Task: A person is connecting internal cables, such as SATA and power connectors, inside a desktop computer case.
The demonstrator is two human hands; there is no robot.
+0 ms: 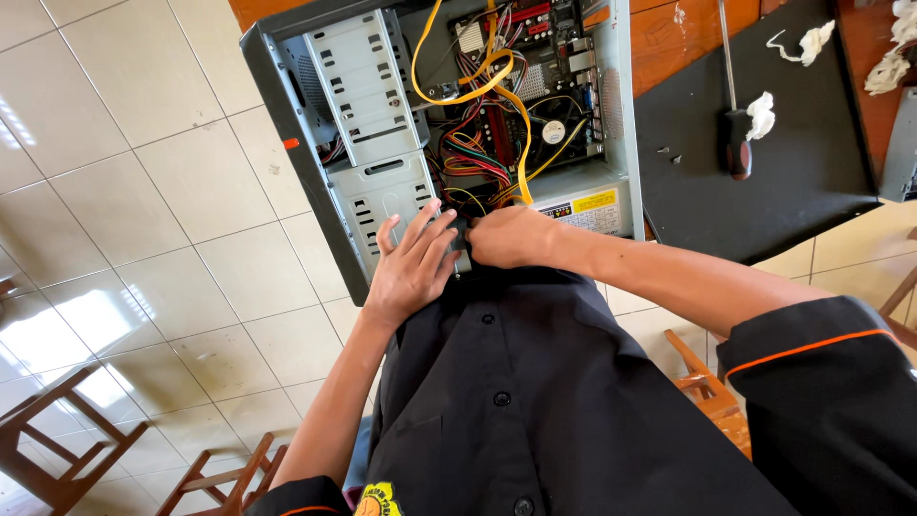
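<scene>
An open desktop computer case (287, 105) lies on its side at the table edge, showing the metal drive cage (368, 86), the motherboard (535, 57), coloured wires and yellow flat cables (506, 86). My left hand (413, 263) rests flat, fingers spread, on the lower part of the drive cage. My right hand (511, 236) is closed over a small dark part at the case's near edge, beside the power supply (587, 205). What the fingers grip is hidden.
A black mat (802, 182) on the orange table holds a long screwdriver (734, 115), two small screws (669, 153) and crumpled white tissues (761, 115). Wooden chairs (57, 449) stand on the tiled floor at lower left. My black shirt fills the bottom.
</scene>
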